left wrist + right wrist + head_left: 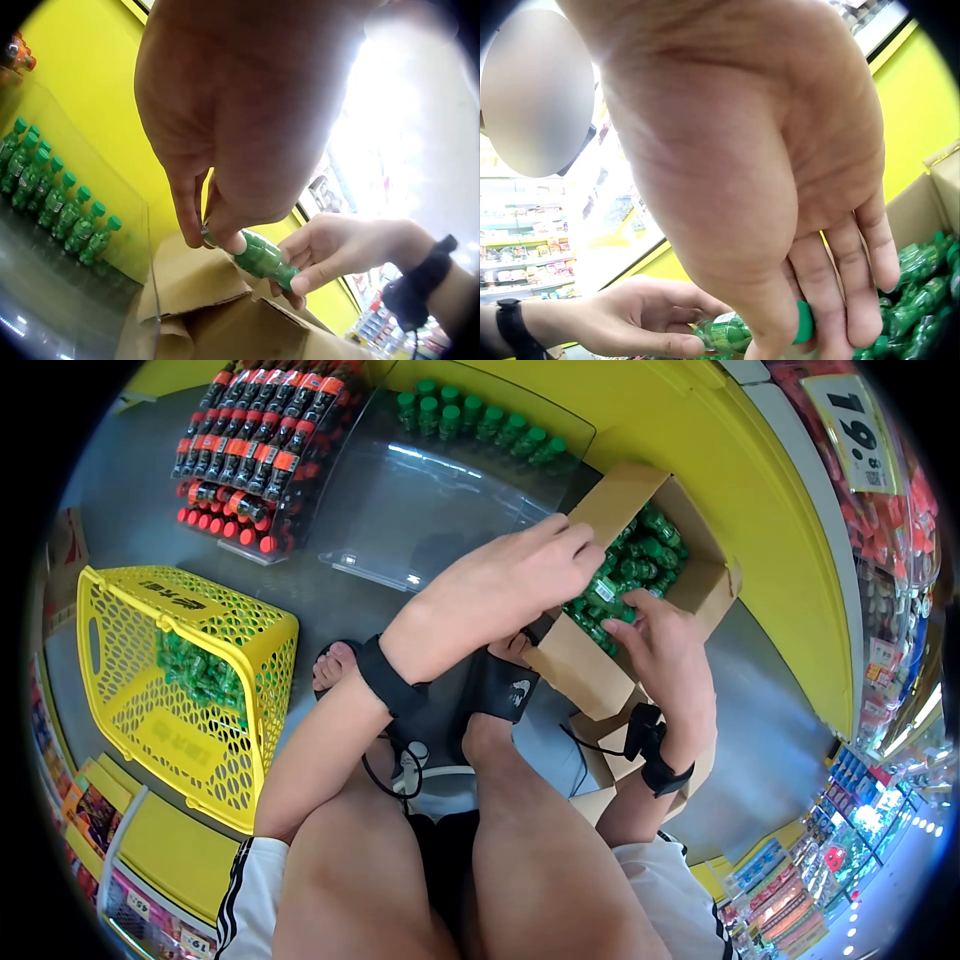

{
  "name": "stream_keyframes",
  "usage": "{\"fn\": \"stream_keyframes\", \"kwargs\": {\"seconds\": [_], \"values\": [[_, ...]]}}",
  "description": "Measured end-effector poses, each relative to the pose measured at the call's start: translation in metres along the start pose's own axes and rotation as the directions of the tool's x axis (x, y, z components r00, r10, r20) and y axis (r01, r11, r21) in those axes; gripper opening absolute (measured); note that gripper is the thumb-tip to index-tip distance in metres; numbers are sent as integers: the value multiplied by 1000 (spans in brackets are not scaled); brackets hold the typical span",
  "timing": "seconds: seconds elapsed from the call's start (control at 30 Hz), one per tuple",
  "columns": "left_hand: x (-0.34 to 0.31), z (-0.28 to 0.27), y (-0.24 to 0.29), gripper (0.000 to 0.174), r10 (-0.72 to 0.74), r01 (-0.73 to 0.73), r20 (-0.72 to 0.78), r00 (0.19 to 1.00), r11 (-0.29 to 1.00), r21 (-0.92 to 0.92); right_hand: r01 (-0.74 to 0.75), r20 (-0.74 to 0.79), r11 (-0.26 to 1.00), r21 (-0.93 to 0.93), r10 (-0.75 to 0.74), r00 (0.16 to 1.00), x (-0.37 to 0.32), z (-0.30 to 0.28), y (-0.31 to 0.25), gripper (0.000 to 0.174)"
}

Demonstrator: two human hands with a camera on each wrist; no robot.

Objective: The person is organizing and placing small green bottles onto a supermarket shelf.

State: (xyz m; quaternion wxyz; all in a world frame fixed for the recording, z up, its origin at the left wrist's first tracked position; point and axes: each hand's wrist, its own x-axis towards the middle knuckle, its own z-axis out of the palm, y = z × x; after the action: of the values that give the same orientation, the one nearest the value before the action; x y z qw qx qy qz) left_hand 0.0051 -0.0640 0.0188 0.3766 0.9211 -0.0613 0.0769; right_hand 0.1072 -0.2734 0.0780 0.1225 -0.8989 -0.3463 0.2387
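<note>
While hands [515, 575] pinch a bottle [261, 256], only head shows the basket [180, 598].

Bright, cool overhead shop light streaks the grey floor [770, 760] with glare; both wrist views blow out to white, and the head view's edges bend into black.

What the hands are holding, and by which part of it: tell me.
A green bottle, held by both ends: the left hand has it at the base end, the right hand at the cap end.
</note>
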Motion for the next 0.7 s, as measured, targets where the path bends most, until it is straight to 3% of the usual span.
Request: {"fn": "stream_keyframes", "kwargs": {"seconds": [0.13, 0.2, 0.33, 0.5, 0.7], "values": [[-11, -7, -19, 42, -63, 65, -35, 997, 997, 35, 36, -22, 999, 16, -36, 999, 11, 5, -22, 28], [-15, -9, -27, 41, -50, 53, -67, 997, 998, 43, 67, -143, 994, 85, -55, 988, 17, 10, -34, 27], [-26, -13, -43, 46, -139, 146, -120, 983, 988, 47, 87, -186, 991, 98, -67, 980, 30, 20, -61, 26], [-39, -10, -64, 51, -181, 190, -126, 975, 980, 65, 67, -263, 989, 132, -30, 964, 53, 35, -90, 23], [-49, 6, -93, 42, -233, 229, -227, 946, 972, -45, 127, -291, 985, 113, -90, 953, 92, 57, -105, 21]]}}
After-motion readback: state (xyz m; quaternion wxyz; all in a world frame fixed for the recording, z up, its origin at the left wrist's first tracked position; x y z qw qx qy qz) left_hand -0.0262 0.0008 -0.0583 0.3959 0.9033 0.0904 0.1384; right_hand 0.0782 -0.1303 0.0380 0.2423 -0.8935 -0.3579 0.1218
